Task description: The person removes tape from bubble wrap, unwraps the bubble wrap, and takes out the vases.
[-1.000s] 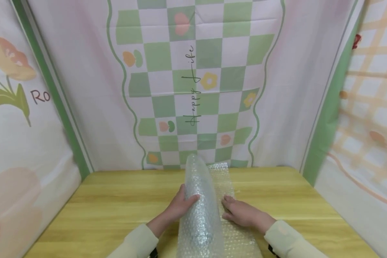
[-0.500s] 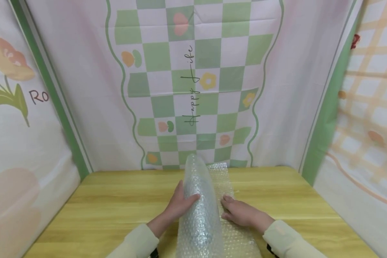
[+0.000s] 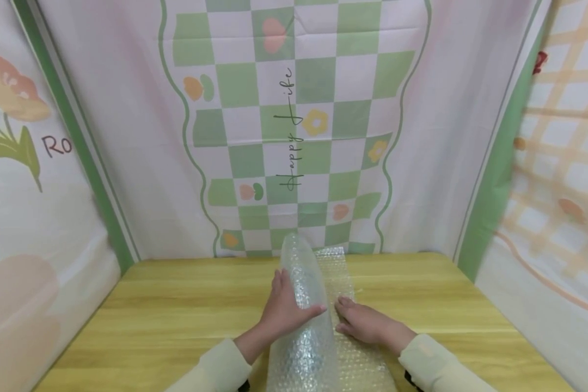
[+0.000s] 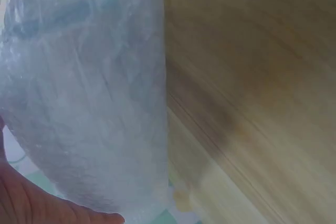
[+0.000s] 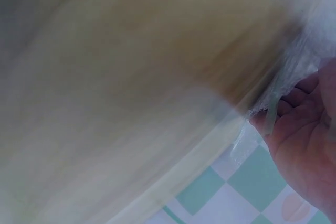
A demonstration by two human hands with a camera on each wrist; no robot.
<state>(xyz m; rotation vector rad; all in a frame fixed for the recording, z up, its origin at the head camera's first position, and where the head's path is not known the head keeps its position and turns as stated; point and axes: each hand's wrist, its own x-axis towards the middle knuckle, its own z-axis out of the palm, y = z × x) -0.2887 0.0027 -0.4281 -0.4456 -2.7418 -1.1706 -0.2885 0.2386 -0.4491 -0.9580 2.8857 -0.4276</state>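
A roll of clear bubble wrap (image 3: 301,348) stretches lengthwise down the middle of the table; a bluish-white content shows faintly inside in the left wrist view. My left hand (image 3: 286,313) lies against the roll's left side, fingers pointing away and the straight thumb across its top. The thumb (image 4: 68,214) also shows beside the roll's far end in the left wrist view. To the right, a loose flap of bubble wrap (image 3: 335,272) spreads flat. My right hand (image 3: 369,321) rests on that flap, thumb apart from the fingers; a thin translucent strip (image 5: 271,116) crosses its fingers.
A wooden table (image 3: 186,310) extends on both sides of the roll. Behind it hangs a checked green and white curtain (image 3: 318,130). Printed cloth panels stand at the left (image 3: 34,228) and right (image 3: 553,207).
My left hand has shifted right and slightly forward over the roll, its thumb now reaching farther across the top. My right hand and the flap stay in place.
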